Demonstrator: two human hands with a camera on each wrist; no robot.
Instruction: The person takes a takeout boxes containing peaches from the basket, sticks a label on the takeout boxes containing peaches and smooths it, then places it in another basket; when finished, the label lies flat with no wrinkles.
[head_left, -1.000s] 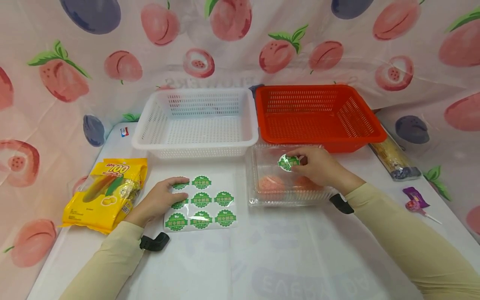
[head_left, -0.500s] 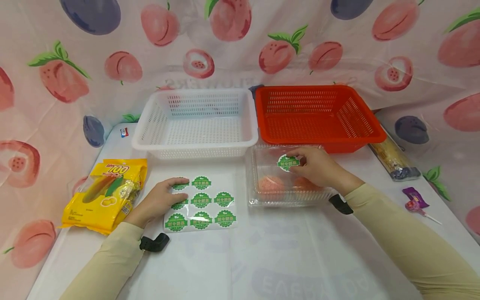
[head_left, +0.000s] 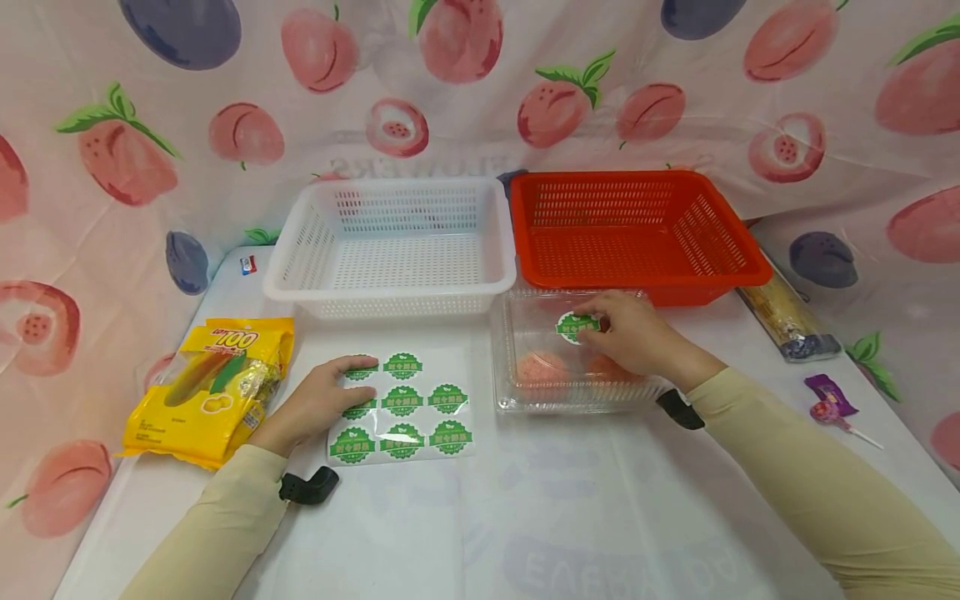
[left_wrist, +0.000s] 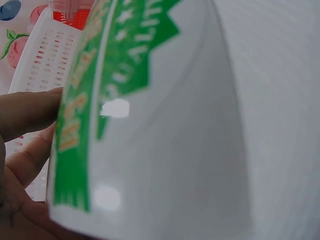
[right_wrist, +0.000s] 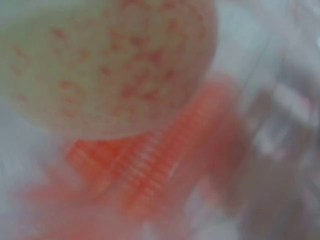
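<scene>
Pinching a green sticker [head_left: 576,327] just left of the right grip [head_left: 637,337]

Clamping its right side between thumb and index finger, over the far half of a clear container [head_left: 536,333]; showing no certain gap or contact below. Reaching from the right across that container, lying lengthwise left to right and enclosing pink round things [head_left: 542,371]. Having the left grip [head_left: 315,400] much farther from the sticker, resting with fingers apart on a sticker sheet [head_left: 426,419] lying well left on the desk [head_left: 555,500].

A pale fruit-print cloth [head_left: 465,125] hangs behind and beside a white-covered table [head_left: 570,492]
</scene>
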